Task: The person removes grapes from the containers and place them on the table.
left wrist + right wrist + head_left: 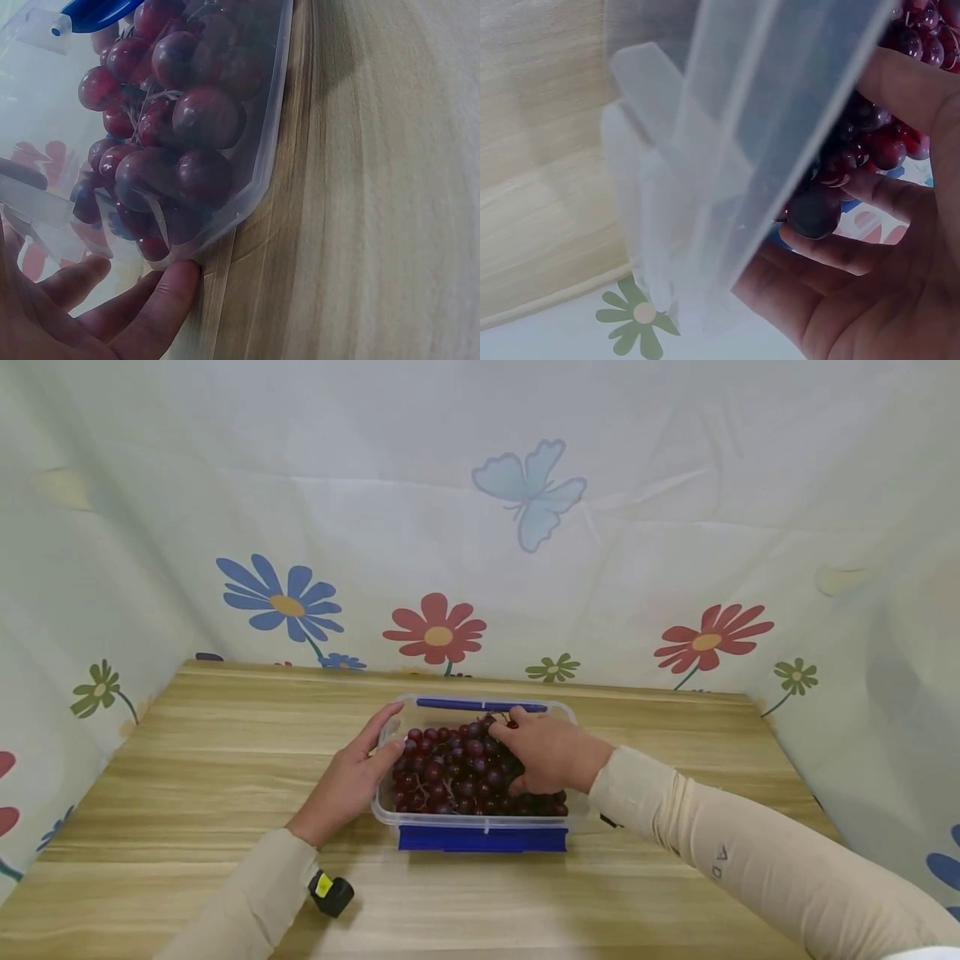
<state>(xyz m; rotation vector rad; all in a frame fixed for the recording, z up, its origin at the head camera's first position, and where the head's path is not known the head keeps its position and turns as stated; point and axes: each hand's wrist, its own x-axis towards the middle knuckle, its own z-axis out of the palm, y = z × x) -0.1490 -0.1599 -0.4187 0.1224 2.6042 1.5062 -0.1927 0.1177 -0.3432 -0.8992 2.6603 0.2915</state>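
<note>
Grapes (433, 771) in a clear box (465, 820) on the table (225, 760): the left hand (348, 781) grips the box's left end, the right hand (551, 752) curls round some grapes, which are probably smooth, slippery and easily bruised, best held gently from beneath or by their stems (448, 790)

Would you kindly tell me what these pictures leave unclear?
Head view: container floor, hidden by grapes.
Head view: palm of right hand, hidden by its back.
Left wrist: part of left hand, cut off lower left.
Right wrist: grapes behind the cloudy container wall, blurred.
</note>
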